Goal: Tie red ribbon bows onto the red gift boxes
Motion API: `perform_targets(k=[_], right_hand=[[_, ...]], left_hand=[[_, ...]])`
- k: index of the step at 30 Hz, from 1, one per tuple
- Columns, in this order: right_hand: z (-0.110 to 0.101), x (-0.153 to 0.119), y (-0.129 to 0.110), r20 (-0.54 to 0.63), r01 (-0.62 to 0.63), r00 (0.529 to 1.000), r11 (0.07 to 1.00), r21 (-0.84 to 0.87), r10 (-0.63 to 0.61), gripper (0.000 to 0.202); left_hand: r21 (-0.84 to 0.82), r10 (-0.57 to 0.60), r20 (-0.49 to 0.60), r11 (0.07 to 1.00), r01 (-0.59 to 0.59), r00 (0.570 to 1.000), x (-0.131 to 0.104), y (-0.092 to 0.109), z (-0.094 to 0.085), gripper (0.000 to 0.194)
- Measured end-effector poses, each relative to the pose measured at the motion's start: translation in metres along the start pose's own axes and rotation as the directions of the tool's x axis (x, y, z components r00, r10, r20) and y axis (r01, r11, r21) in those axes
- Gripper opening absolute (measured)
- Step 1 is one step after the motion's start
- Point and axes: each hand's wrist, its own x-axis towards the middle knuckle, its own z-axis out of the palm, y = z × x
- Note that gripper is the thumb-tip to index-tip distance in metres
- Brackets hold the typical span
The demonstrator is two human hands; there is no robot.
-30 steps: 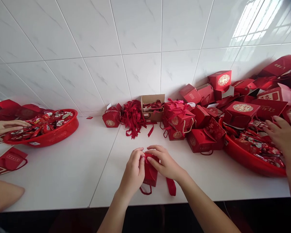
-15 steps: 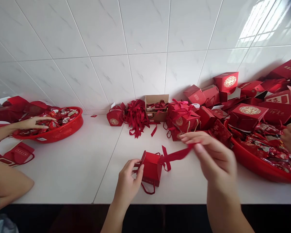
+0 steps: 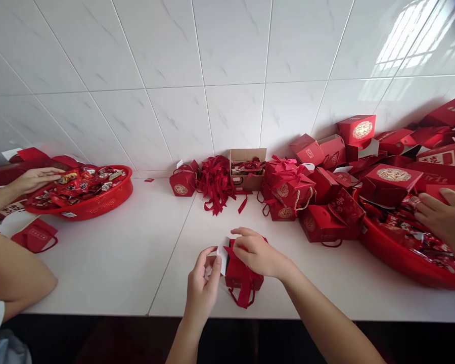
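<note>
A small red gift box (image 3: 233, 279) lies near the table's front edge, its cord handle lying toward me. My left hand (image 3: 205, 275) is closed on the box's flap (image 3: 223, 255), whose white inner side shows, at the left end. Over the top of the box is my right hand (image 3: 256, 253), with thumb and fingers pinched at a red ribbon (image 3: 245, 288). The ribbon runs across the box and its tail hangs down the near side. My right hand covers part of the box top.
Behind lie a heap of ribbons (image 3: 216, 182), a cardboard box (image 3: 250, 182) and stacked red boxes (image 3: 288, 194). Red baskets of wrapped sweets stand left (image 3: 117, 187) and right (image 3: 398, 260). Other people's hands reach to the left basket (image 3: 38, 178) and the right one (image 3: 445, 215).
My right hand has moved left from the stretched ribbon to the top of the box. The white flap now shows at my left hand. Another red box now stands beside the right basket.
</note>
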Motion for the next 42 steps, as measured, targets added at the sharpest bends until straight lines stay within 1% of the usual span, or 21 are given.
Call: perform_targets(k=[3, 10, 13, 16, 18, 20, 21, 23, 26, 28, 30, 31, 32, 33, 34, 35, 36, 37, 38, 40, 42], right_hand=[[0.009, 0.003, 0.006, 0.019, 0.003, 1.000, 1.000, -0.025, -0.003, 0.029], [0.008, 0.007, 0.005, 0.061, -0.018, 0.998, 0.998, -0.059, 0.022, 0.030], [0.008, 0.010, 0.004, 0.079, -0.010, 0.997, 0.998, -0.066, 0.015, 0.030], [0.009, 0.011, 0.001, 0.081, -0.008, 0.997, 0.997, -0.071, 0.013, 0.030], [0.008, 0.009, 0.000, 0.049, -0.014, 0.999, 0.998, -0.068, 0.018, 0.027], [0.006, 0.005, 0.001, -0.051, -0.041, 0.998, 0.999, -0.035, 0.039, 0.022], [0.005, 0.000, 0.004, -0.116, -0.061, 0.991, 0.998, 0.002, 0.061, 0.022], [0.000, -0.013, 0.013, -0.236, -0.107, 0.963, 0.988, 0.110, 0.130, 0.028], [-0.008, -0.040, 0.038, -0.306, -0.173, 0.916, 0.943, 0.284, 0.260, 0.036], [-0.013, -0.061, 0.057, -0.275, -0.210, 0.903, 0.898, 0.387, 0.330, 0.037], [-0.015, -0.078, 0.072, -0.258, -0.240, 0.888, 0.863, 0.444, 0.380, 0.038], [-0.015, -0.085, 0.077, -0.260, -0.251, 0.880, 0.853, 0.457, 0.398, 0.038], [-0.014, -0.089, 0.081, -0.264, -0.257, 0.874, 0.849, 0.462, 0.408, 0.037], [-0.012, -0.091, 0.082, -0.263, -0.255, 0.875, 0.848, 0.464, 0.407, 0.036], [-0.010, -0.091, 0.081, -0.258, -0.244, 0.882, 0.851, 0.465, 0.394, 0.035], [-0.007, -0.088, 0.080, -0.250, -0.225, 0.894, 0.855, 0.467, 0.372, 0.035], [-0.004, -0.085, 0.077, -0.245, -0.201, 0.906, 0.859, 0.471, 0.346, 0.034], [0.000, -0.081, 0.075, -0.238, -0.178, 0.916, 0.861, 0.476, 0.322, 0.034], [0.004, -0.076, 0.072, -0.228, -0.162, 0.926, 0.862, 0.481, 0.301, 0.034], [0.011, -0.069, 0.068, -0.198, -0.152, 0.941, 0.868, 0.473, 0.273, 0.034], [0.015, -0.065, 0.068, -0.183, -0.156, 0.949, 0.886, 0.437, 0.257, 0.031]], left_hand=[[0.005, 0.017, 0.003, 1.000, -0.017, 1.000, -0.001, 0.001, 0.001, 0.043], [-0.006, 0.032, 0.021, 0.999, -0.032, 0.999, -0.006, 0.013, 0.005, 0.040], [-0.035, 0.004, 0.051, 0.999, -0.003, 0.999, 0.002, 0.016, 0.005, 0.035], [-0.062, 0.022, 0.118, 0.998, -0.015, 0.993, 0.013, 0.016, 0.006, 0.033], [-0.063, 0.037, 0.146, 0.998, -0.028, 0.989, 0.020, 0.015, 0.006, 0.031], [-0.024, 0.038, 0.145, 0.999, -0.035, 0.989, 0.024, 0.011, 0.003, 0.029], [0.028, 0.034, 0.134, 0.999, -0.038, 0.990, 0.026, 0.007, 0.000, 0.028], [0.212, 0.029, 0.097, 0.976, -0.049, 0.995, 0.028, -0.003, -0.012, 0.025], [0.541, 0.000, 0.019, 0.841, -0.011, 1.000, 0.032, -0.023, -0.046, 0.022], [0.677, -0.067, -0.055, 0.731, 0.087, 0.996, 0.034, -0.036, -0.073, 0.022], [0.760, -0.158, -0.177, 0.605, 0.237, 0.971, 0.036, -0.046, -0.096, 0.020], [0.779, -0.164, -0.267, 0.544, 0.313, 0.950, 0.037, -0.048, -0.104, 0.018], [0.781, -0.133, -0.344, 0.508, 0.362, 0.930, 0.038, -0.049, -0.107, 0.020], [0.775, -0.067, -0.391, 0.515, 0.367, 0.918, 0.039, -0.048, -0.106, 0.024], [0.760, 0.014, -0.399, 0.565, 0.322, 0.917, 0.039, -0.046, -0.100, 0.028], [0.726, 0.087, -0.369, 0.649, 0.229, 0.925, 0.039, -0.042, -0.091, 0.029], [0.659, 0.146, -0.306, 0.745, 0.099, 0.941, 0.039, -0.038, -0.079, 0.028], [0.545, 0.162, -0.223, 0.838, -0.015, 0.961, 0.039, -0.032, -0.065, 0.027], [0.404, 0.145, -0.134, 0.911, -0.080, 0.980, 0.038, -0.027, -0.050, 0.028], [0.152, 0.082, 0.052, 0.984, -0.089, 0.995, 0.038, -0.018, -0.022, 0.029], [0.012, 0.034, 0.194, 0.999, -0.037, 0.980, 0.037, -0.012, -0.002, 0.030]])
